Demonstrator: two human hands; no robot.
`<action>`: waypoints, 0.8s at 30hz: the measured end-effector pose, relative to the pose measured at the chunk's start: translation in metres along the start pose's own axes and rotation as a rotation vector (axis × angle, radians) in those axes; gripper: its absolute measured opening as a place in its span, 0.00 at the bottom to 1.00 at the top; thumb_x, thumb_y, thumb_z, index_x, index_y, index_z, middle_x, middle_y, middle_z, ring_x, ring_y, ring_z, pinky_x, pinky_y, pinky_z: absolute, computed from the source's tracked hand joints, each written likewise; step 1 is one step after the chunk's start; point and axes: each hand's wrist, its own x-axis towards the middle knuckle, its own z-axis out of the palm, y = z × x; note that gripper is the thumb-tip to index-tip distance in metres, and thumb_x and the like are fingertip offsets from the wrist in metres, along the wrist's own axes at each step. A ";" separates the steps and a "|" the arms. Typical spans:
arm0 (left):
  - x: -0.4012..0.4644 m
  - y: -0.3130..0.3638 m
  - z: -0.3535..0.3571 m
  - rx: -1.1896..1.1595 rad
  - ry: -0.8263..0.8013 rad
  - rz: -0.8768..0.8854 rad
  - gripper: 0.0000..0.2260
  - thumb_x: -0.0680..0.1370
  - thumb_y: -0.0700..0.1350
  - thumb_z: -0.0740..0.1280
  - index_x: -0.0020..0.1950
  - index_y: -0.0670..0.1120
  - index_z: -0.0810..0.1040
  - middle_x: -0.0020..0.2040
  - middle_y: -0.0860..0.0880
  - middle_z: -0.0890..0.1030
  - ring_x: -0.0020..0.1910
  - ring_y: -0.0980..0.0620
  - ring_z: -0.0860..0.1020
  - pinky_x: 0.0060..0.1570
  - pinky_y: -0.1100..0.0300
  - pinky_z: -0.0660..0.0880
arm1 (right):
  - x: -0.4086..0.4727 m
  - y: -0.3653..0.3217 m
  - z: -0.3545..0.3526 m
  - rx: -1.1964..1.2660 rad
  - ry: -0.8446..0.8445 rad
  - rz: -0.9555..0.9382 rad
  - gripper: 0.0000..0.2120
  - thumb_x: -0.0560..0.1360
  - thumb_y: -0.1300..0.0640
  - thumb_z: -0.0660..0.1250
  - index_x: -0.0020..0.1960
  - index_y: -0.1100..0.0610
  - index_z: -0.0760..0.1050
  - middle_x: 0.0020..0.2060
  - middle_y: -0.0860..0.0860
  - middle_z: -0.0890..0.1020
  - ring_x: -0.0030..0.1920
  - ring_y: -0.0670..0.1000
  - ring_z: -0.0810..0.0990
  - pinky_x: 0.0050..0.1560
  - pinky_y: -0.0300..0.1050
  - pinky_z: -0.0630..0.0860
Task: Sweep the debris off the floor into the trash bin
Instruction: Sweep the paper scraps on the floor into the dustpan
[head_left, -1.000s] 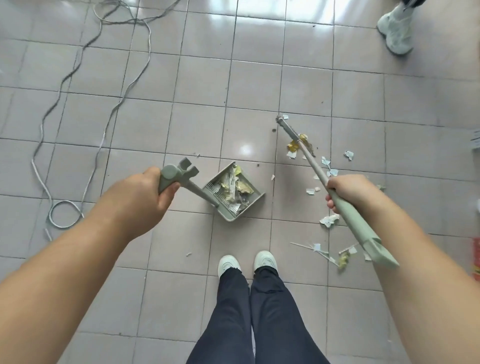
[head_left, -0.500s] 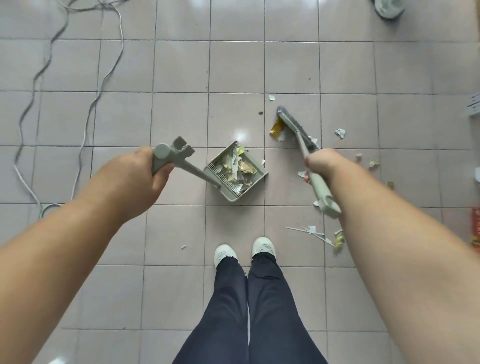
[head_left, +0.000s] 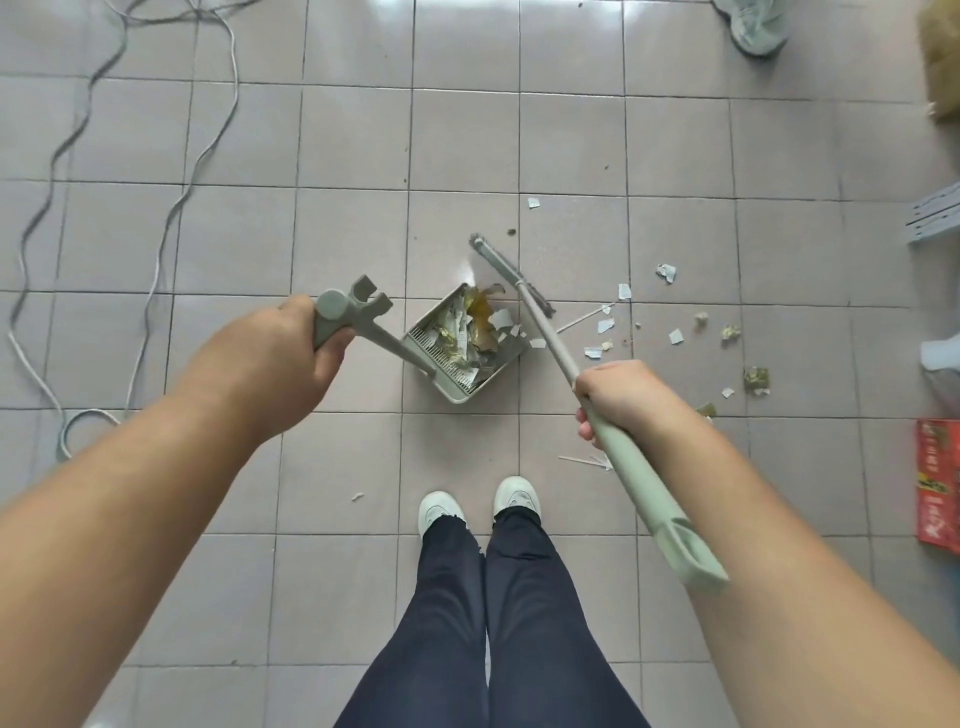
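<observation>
Left hand (head_left: 270, 364): fingers curled round the grey-green dustpan handle (head_left: 353, 317). Right hand (head_left: 618, 400): fingers wrapped round the pale green broom handle (head_left: 654, 499). Dustpan (head_left: 462, 348): grey-green, comb-toothed rear edge, standing on the floor (head_left: 353, 156) ahead of the white shoes (head_left: 478, 506), holding torn white paper and yellow-brown scraps. Broom head (head_left: 511, 273): narrow, grey, at the pan's open far-right edge. Debris (head_left: 675, 335): white and greenish bits scattered on tiles right of the pan.
</observation>
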 end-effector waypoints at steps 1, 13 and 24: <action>0.000 0.000 0.000 0.004 0.002 0.003 0.17 0.78 0.55 0.55 0.53 0.42 0.70 0.41 0.44 0.74 0.39 0.44 0.69 0.39 0.55 0.66 | 0.008 -0.001 0.007 -0.007 0.013 -0.015 0.08 0.75 0.65 0.57 0.52 0.64 0.72 0.28 0.59 0.73 0.12 0.50 0.70 0.18 0.35 0.69; -0.002 0.003 0.000 -0.005 0.010 0.002 0.17 0.78 0.54 0.56 0.51 0.40 0.69 0.41 0.43 0.74 0.39 0.44 0.68 0.38 0.54 0.66 | -0.012 0.026 0.052 0.022 -0.198 0.092 0.05 0.77 0.64 0.57 0.49 0.64 0.70 0.31 0.58 0.71 0.13 0.49 0.69 0.18 0.32 0.69; -0.011 -0.005 0.005 -0.045 -0.015 0.008 0.17 0.78 0.55 0.56 0.55 0.41 0.70 0.45 0.41 0.77 0.41 0.43 0.70 0.38 0.54 0.66 | -0.071 0.032 -0.001 0.059 -0.147 0.010 0.08 0.77 0.64 0.58 0.42 0.60 0.74 0.27 0.56 0.72 0.15 0.47 0.69 0.17 0.33 0.66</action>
